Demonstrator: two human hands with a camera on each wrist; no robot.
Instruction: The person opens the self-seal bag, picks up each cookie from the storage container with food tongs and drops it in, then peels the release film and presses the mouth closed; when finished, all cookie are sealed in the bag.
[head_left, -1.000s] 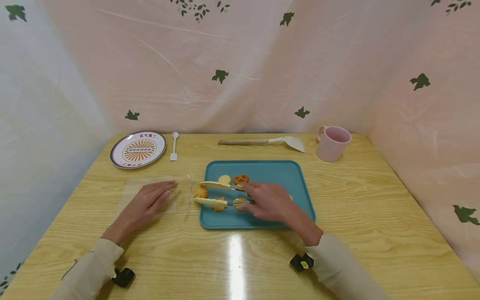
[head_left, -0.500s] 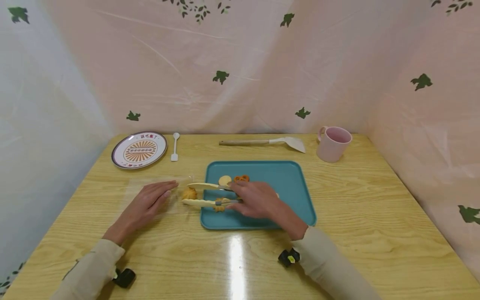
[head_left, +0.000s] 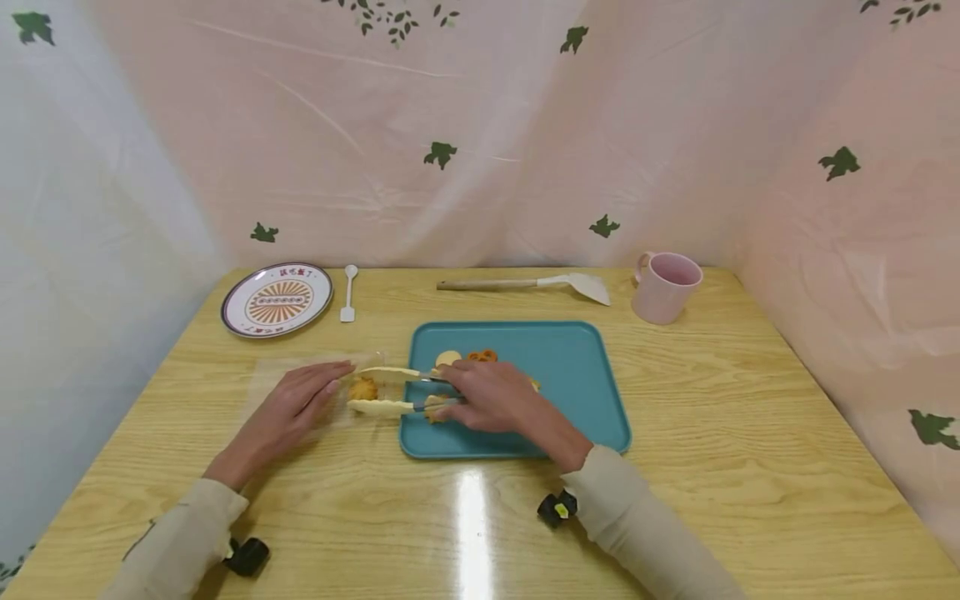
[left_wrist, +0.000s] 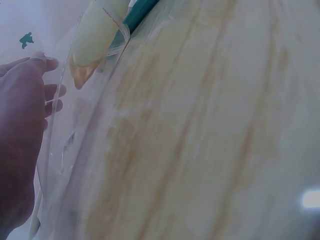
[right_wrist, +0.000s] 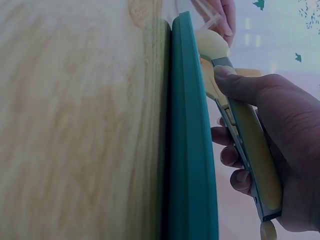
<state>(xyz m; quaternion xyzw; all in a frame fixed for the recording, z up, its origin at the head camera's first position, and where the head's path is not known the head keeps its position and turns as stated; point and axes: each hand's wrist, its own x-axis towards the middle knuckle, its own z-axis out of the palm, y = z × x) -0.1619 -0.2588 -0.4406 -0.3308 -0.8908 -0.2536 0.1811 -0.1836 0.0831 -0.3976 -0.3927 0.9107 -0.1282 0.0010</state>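
Note:
My right hand grips food tongs with cream tips, fingers and thumb wrapped round their handles in the right wrist view. Between the tips sits a golden ridged cookie, over the mouth of a clear plastic bag lying left of the tray. The left hand holds the bag near its mouth. In the left wrist view, a tong tip shows behind the bag's transparent film. On the blue-green tray are a round pale cookie, a pretzel-shaped cookie and others partly hidden by my right hand.
A patterned plate and a small white spoon lie at the back left. Behind the tray is a spatula with a wooden handle. The pink mug stands at the back right, near the curtain.
My right hand has moved left with the tongs, carrying the ridged cookie from the tray's left edge to the bag's mouth. The left hand has stayed in place.

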